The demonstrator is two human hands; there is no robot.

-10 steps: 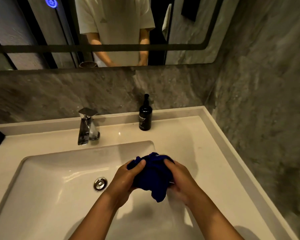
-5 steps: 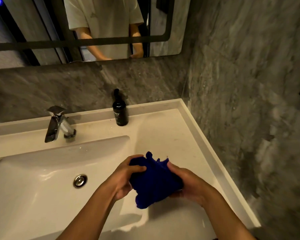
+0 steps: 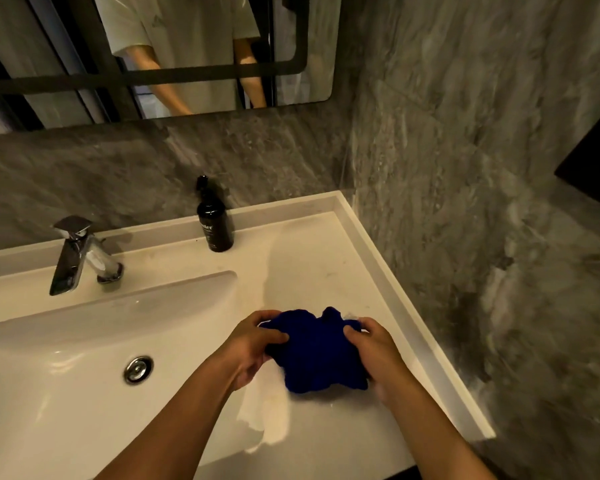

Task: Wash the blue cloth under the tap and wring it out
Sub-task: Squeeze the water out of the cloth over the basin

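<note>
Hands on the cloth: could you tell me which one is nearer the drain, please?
The left hand, gripping the cloth's left end beside the basin; the right hand holds the end toward the wall, farther from the drain.

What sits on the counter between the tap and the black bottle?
Nothing: in the head view the white ledge between the tap and the black bottle is bare. Both hands hold the blue cloth further forward.

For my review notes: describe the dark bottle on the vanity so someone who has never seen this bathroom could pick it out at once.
Start at the white vanity top and follow its back ledge rightward from the chrome tap. The bottle stands upright there, against the grey stone wall. It is the only black container in view, with a pump top and pale lettering, well behind the blue cloth.
</note>
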